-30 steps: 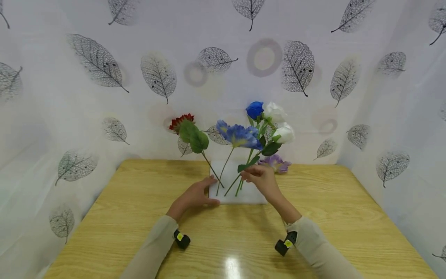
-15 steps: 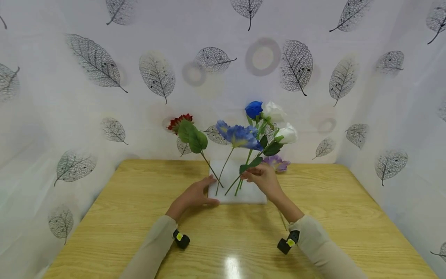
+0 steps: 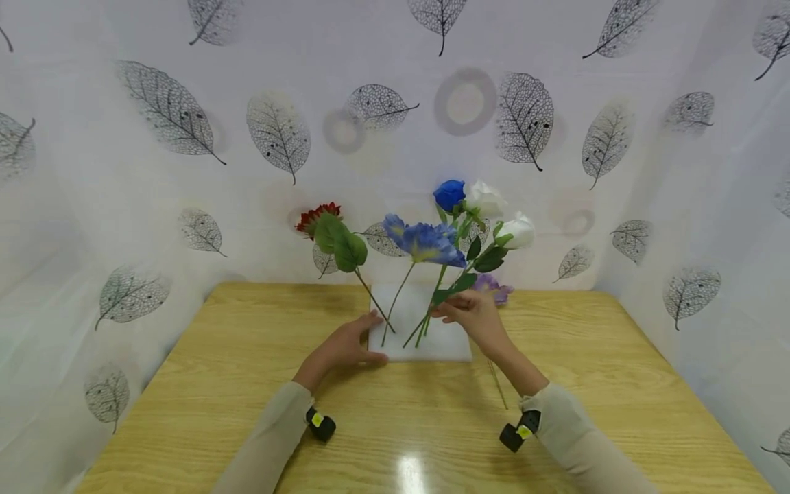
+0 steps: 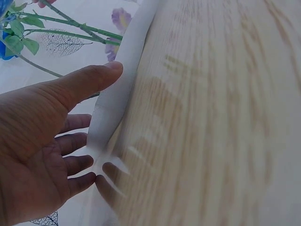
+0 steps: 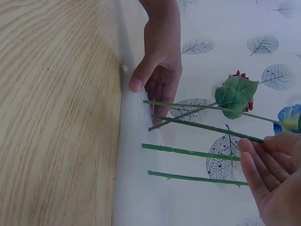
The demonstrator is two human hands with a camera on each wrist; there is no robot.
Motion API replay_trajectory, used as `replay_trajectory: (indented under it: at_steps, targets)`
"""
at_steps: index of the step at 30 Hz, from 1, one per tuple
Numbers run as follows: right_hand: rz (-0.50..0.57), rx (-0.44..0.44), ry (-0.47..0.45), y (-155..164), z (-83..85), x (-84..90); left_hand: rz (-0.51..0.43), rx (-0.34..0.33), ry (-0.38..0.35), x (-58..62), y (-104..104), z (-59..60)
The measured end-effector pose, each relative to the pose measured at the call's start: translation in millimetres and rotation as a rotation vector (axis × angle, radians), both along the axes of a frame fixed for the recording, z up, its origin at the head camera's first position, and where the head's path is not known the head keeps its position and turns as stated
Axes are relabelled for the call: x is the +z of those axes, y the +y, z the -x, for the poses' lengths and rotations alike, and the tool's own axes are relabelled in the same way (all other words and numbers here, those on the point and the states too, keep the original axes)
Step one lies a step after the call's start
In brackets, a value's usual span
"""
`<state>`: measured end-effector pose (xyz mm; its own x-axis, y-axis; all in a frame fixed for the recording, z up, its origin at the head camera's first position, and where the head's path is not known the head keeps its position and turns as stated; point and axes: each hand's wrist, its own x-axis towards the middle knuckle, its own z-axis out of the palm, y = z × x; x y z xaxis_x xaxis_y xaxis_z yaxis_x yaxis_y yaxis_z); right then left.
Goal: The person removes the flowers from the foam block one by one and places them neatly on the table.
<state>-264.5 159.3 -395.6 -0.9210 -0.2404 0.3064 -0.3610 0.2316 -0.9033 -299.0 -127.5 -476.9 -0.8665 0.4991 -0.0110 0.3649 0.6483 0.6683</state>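
My right hand (image 3: pixel 480 321) pinches the green stem (image 5: pixel 207 126) of an artificial white rose (image 3: pixel 520 232) between thumb and fingers. The rose leans right, its stem end close to the white foam slab (image 3: pixel 453 345); whether it is stuck in, I cannot tell. At the slab's left end, my left hand (image 3: pixel 341 344) rests with thumb and fingers spread along the edge. A red flower (image 3: pixel 317 221) with green leaves, a blue-violet flower (image 3: pixel 426 243), a blue rose (image 3: pixel 450 195) and another white rose (image 3: pixel 484 199) stand on stems over the slab.
Behind my right hand, a purple flower (image 3: pixel 497 289) lies on the wooden table (image 3: pixel 247 384); a thin stem (image 3: pixel 497 385) shows below the hand. A leaf-patterned white curtain (image 3: pixel 382 41) hangs close behind and at both sides.
My right hand has moved slightly right, tilting the white rose further right and shifting its stem end a little rightward. My left hand stays in place on the slab.
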Motion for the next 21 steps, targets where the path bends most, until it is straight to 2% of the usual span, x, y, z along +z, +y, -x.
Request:
replay_trajectory:
  at_steps: [8, 21]
  targets:
    - [-0.02, 0.013, 0.036, 14, -5.6, 2.9, -0.001, 0.007, -0.01, 0.0, -1, -1.7]
    - [-0.102, -0.029, -0.039, 46, -12.5, 6.4, -0.019, 0.009, -0.018, 0.3, 0, -1.2]
